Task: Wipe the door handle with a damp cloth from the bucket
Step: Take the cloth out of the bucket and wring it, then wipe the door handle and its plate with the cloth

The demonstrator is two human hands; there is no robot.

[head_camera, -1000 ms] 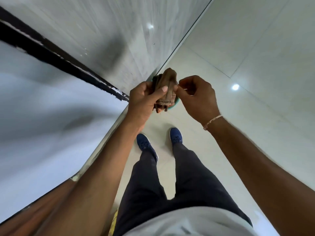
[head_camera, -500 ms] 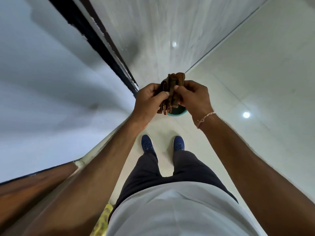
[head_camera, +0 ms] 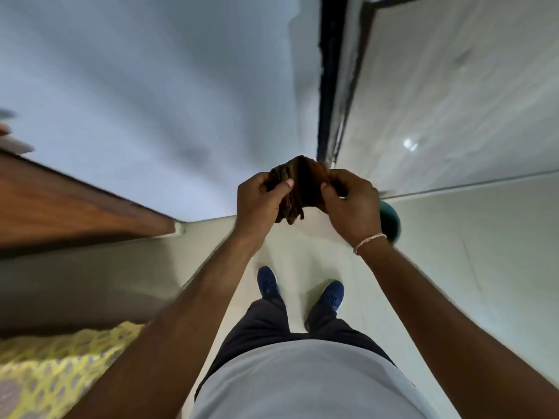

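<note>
1. Head view: my left hand (head_camera: 260, 204) and right hand (head_camera: 352, 204) both pinch the brown cloth (head_camera: 298, 189), fingers curled round its edges.
2. Since a second ago it spreads wider, and the bucket (head_camera: 391, 220) slides to the floor's right side behind my wrist.
3. No door handle in sight; I judge wiping hasn't begun.

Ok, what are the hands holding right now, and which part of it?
Both hold the brown cloth: left hand grips its left side, right hand pinches its right edge.

cloth (head_camera: 295, 189): between left hand (head_camera: 258, 201) and right hand (head_camera: 352, 204) fingers
bucket (head_camera: 391, 219): on floor (head_camera: 484, 267), just right of right fingers
feet (head_camera: 267, 282): below fingers
</note>
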